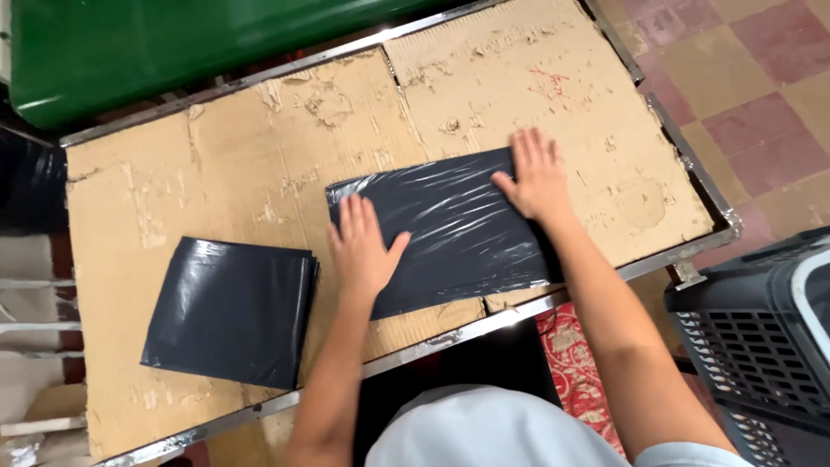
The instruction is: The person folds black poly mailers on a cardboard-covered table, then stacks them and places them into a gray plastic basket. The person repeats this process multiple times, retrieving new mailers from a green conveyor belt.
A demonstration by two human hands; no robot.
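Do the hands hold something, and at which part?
Nothing is gripped. Both hands lie flat on the dark plastic bag: the left hand presses its left end, the right hand its upper right corner, fingers spread.

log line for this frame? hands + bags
left hand: flat on dark plastic bag | right hand: flat on same bag | stack of bags: untouched

Dark plastic bag (450,229) lies flat, shiny & wrinkled, mid-cardboard near front edge.
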